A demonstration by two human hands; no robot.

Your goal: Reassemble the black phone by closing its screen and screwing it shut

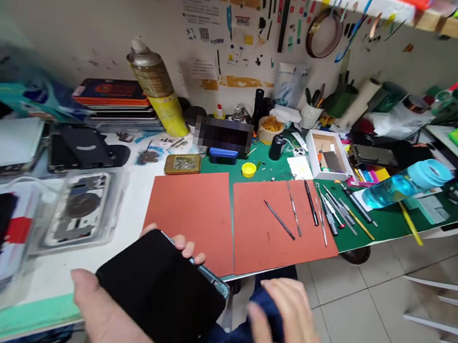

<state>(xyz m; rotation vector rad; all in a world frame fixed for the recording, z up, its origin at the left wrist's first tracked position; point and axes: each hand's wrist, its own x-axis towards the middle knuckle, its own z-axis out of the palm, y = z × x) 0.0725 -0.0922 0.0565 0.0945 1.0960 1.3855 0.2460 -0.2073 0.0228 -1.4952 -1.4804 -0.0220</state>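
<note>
My left hand (114, 317) grips a black smartphone (158, 295) from below, with fingertips curling over its far edge and its dark face turned up. My right hand (288, 336) is at the lower right, fingers spread, resting on a dark blue cloth (268, 314) near the phone. Just beyond the phone lie two orange-red silicone mats (276, 227). Several slim steel repair tools (293, 209) rest on the right mat, out of reach of both hands.
A phone back housing in clear plastic (80, 210) lies left of my hands. A green cutting mat (379, 222) holds more tools, a blue water bottle (404, 184) and a white parts box (327, 156). A spray can (155, 84) stands against the wall. Tiled floor (358, 342) lies lower right.
</note>
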